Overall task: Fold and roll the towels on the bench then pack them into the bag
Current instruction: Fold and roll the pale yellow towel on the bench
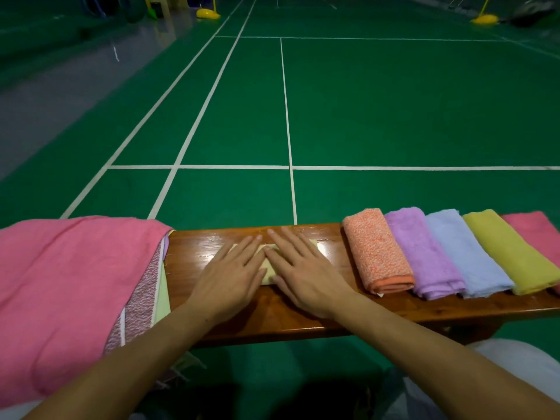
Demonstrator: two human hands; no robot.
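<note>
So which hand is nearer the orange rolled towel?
Right. The right hand lies flat on the pale yellow towel, just left of the orange rolled towel; the left hand lies beyond it, farther left.

Pale yellow towel (269, 272): folded small, flat at mid-bench (303, 316), mostly covered. Rolled towels, side by side and touching, right end of bench: orange speckled (375, 250), lilac (424, 253), light blue (466, 253), yellow (512, 250), pink (536, 231). Unfolded stack, left end: large pink towel (66, 286) on top, draped over the edge, with patterned and pale green layers showing beneath.
</note>
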